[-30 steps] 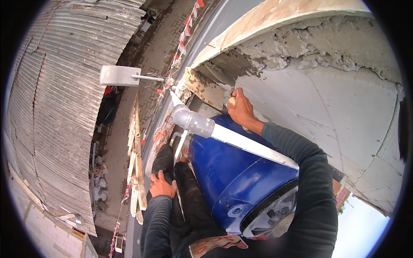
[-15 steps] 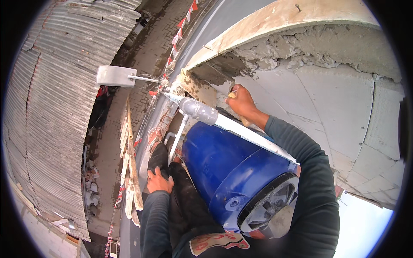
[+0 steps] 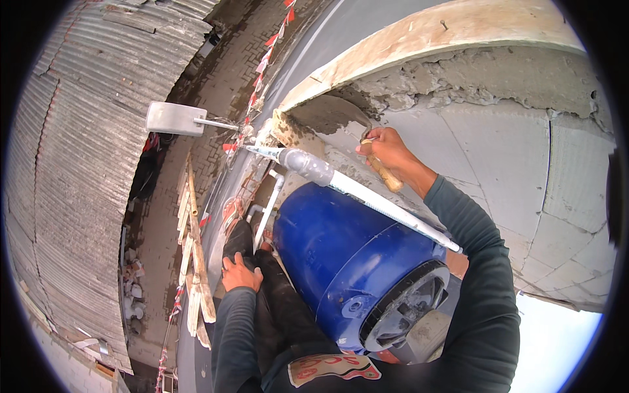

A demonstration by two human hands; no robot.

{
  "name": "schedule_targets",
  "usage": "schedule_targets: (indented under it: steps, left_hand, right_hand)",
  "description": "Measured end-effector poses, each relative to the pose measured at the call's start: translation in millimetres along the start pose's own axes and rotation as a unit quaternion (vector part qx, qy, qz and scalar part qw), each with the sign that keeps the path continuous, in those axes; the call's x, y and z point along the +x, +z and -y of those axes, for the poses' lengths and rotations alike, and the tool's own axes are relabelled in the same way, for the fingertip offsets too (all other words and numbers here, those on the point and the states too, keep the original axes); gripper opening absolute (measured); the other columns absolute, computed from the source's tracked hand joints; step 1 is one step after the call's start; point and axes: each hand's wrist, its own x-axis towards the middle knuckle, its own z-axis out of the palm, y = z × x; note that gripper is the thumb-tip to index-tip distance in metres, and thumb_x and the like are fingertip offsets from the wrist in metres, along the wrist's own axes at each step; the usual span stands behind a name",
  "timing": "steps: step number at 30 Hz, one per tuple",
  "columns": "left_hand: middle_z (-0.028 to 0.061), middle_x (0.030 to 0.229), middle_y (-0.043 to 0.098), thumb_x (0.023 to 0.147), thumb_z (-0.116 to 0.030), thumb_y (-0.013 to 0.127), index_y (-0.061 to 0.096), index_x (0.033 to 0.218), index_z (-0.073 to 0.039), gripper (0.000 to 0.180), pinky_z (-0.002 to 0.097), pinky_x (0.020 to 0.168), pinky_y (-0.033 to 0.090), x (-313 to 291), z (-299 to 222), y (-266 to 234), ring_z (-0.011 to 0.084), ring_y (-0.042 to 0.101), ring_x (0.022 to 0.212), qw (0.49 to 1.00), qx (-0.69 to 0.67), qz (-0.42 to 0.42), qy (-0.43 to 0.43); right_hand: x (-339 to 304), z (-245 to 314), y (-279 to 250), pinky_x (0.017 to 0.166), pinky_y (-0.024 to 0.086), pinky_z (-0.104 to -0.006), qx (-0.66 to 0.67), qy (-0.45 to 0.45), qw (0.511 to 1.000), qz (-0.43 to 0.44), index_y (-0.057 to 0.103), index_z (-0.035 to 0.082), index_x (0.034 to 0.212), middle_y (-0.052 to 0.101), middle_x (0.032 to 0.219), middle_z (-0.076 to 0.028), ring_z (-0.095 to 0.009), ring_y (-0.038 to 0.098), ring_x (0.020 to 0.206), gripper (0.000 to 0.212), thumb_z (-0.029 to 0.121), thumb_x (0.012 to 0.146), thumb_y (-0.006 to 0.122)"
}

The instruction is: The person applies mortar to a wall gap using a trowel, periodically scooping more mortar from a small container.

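My right hand [image 3: 392,154] grips a trowel by its wooden handle [image 3: 383,173]. The trowel's grey blade [image 3: 335,118] lies against wet mortar at the left end of the grey block wall [image 3: 498,150], just below a curved wooden board. On my dark-trousered knee rests my left hand [image 3: 240,275], fingers apart and holding nothing. A big blue plastic barrel [image 3: 347,249] stands between my legs and the wall. Over it, under my right forearm, a white pipe [image 3: 393,208] with a grey fitting [image 3: 304,166] runs slantwise.
A curved wooden board [image 3: 426,29] with nails edges the wall's top. Rough mortar [image 3: 485,72] lines it underneath. To the left are wooden planks [image 3: 195,262], red-and-white flag string [image 3: 262,62], a lamp-like panel [image 3: 175,118] and a corrugated roof [image 3: 85,177]. Road and paving lie far below.
My right hand has shifted right and turned, bringing the trowel's handle and blade into clearer view at the mortar. My left hand stays on the knee. The view has shifted slightly.
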Motion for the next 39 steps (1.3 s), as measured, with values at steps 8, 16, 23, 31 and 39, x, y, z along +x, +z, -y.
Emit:
schedule_targets:
  steps: [8, 16, 23, 31, 39]
  left_hand:
    - [0.0226, 0.132, 0.048, 0.075, -0.040, 0.082, 0.050, 0.141, -0.011, 0.079, 0.0516, 0.094, 0.056, 0.4, 0.3, 0.3, 0.0469, 0.063, 0.113, 1.000, 0.015, -0.003, 0.003]
    - [0.0212, 0.131, 0.048, 0.075, -0.039, 0.082, 0.051, 0.139, -0.010, 0.077, 0.0527, 0.094, 0.055, 1.2, -4.2, 1.2, 0.0477, 0.061, 0.117, 1.000, 0.001, -0.008, 0.013]
    - [0.0213, 0.130, 0.049, 0.075, -0.039, 0.082, 0.052, 0.136, -0.010, 0.074, 0.0528, 0.093, 0.056, 0.7, -6.2, 0.3, 0.0466, 0.062, 0.115, 1.000, 0.007, -0.005, 0.008]
    - [0.0201, 0.129, 0.049, 0.075, -0.039, 0.082, 0.052, 0.136, -0.011, 0.073, 0.0523, 0.092, 0.056, 1.3, -9.4, 0.5, 0.0457, 0.061, 0.116, 1.000, 0.013, -0.009, 0.009]
    - [0.0194, 0.129, 0.049, 0.075, -0.041, 0.083, 0.052, 0.137, -0.012, 0.075, 0.0517, 0.092, 0.056, -3.1, -3.5, -0.2, 0.0446, 0.062, 0.115, 0.999, 0.028, -0.014, -0.007]
  right_hand:
    - [-37.9, -12.4, -25.3, 0.059, 0.051, -0.0361, -0.036, -0.099, 0.994, 0.024, 0.058, -0.004, 0.112, 0.065, 0.085, -0.011, -0.018, 0.063, 0.070, 0.033, 0.011, 0.088, 0.075]
    - [-6.4, -53.9, -10.2, 0.084, 0.054, -0.0423, -0.300, -0.120, 0.945, -0.058, 0.060, -0.006, 0.120, 0.071, 0.097, -0.024, -0.035, 0.071, 0.094, 0.048, 0.018, 0.083, 0.078]
    - [-20.5, -34.2, -14.4, 0.075, 0.055, -0.0409, -0.198, -0.106, 0.973, -0.051, 0.057, -0.008, 0.122, 0.070, 0.092, -0.021, -0.030, 0.071, 0.083, 0.049, 0.016, 0.084, 0.077]
    - [-51.6, 11.0, -33.5, 0.054, 0.049, -0.0297, 0.024, -0.036, 0.999, 0.003, 0.057, -0.008, 0.120, 0.065, 0.085, -0.008, -0.014, 0.061, 0.065, 0.042, 0.014, 0.089, 0.076]
    - [-70.3, -13.5, -48.5, 0.060, 0.050, -0.0332, -0.059, -0.119, 0.991, 0.033, 0.060, -0.004, 0.118, 0.065, 0.083, -0.007, -0.016, 0.062, 0.069, 0.039, 0.015, 0.087, 0.075]
